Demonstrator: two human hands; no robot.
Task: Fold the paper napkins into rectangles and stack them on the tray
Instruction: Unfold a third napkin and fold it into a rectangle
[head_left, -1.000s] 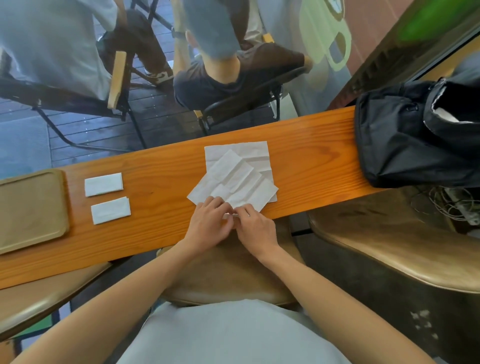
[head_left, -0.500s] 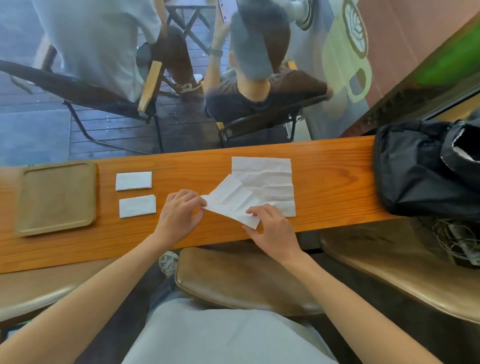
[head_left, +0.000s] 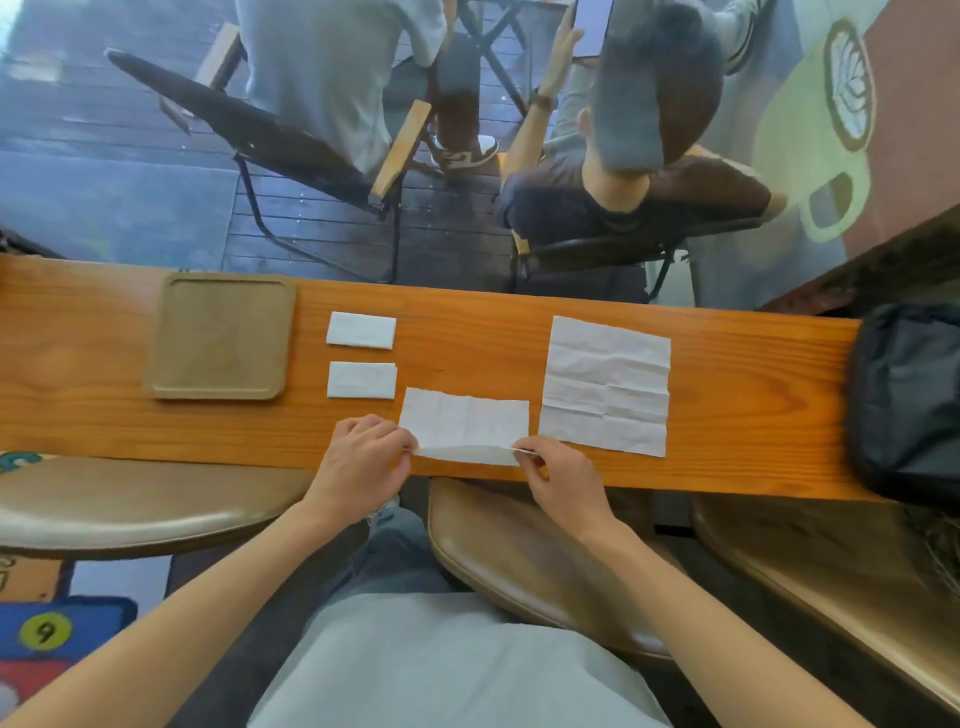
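Both hands, left hand (head_left: 358, 465) and right hand (head_left: 563, 480), pinch a creased rectangular napkin (head_left: 464, 426).

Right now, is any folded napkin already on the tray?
No. The tray holds nothing; both folded napkins lie on the wooden counter just to its right.

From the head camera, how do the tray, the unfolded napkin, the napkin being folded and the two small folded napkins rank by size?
Largest to smallest:
1. Tray and unfolded napkin, too alike to rank.
2. Napkin being folded.
3. Two small folded napkins, alike.
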